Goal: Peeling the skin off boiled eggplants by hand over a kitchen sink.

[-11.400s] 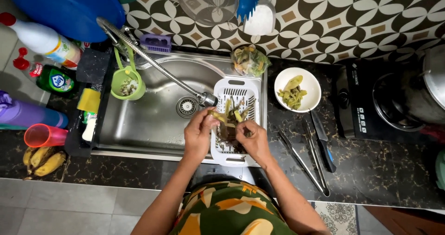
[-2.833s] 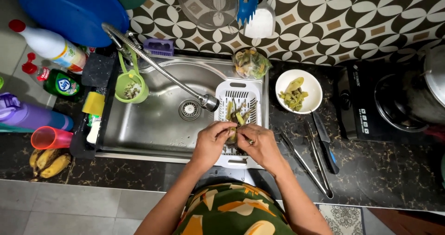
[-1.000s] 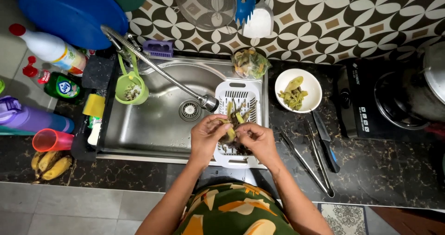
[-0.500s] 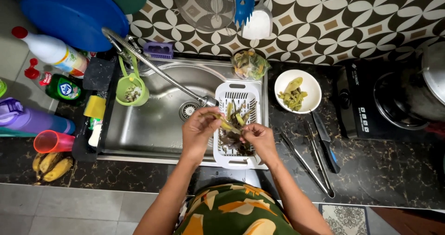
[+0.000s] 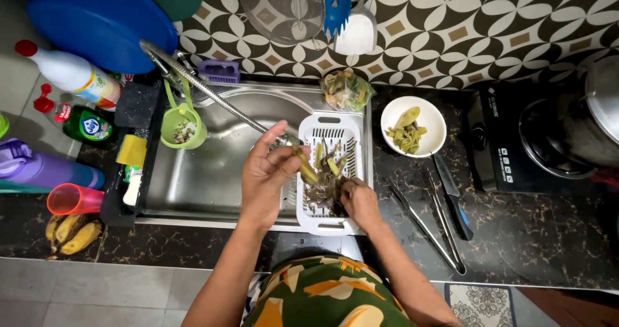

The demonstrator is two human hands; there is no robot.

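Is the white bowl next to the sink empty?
No, the white bowl on the dark counter beside the sink holds several greenish-yellow pieces of food.

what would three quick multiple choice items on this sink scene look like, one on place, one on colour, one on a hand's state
1. Where is the white slotted basket?
A. on the stove
B. at the right end of the sink
C. on the floor

2. What colour is the cup beside the bananas?
A. red
B. black
C. white

3. What is the left hand doing?
A. lying flat on the counter
B. gripping the knife
C. holding a green vegetable piece over the basket

Answers: 1 B, it sits against the sink's right rim; 2 A, translucent red; 3 C, the fingers pinch the piece, while the right hand is in the basket.
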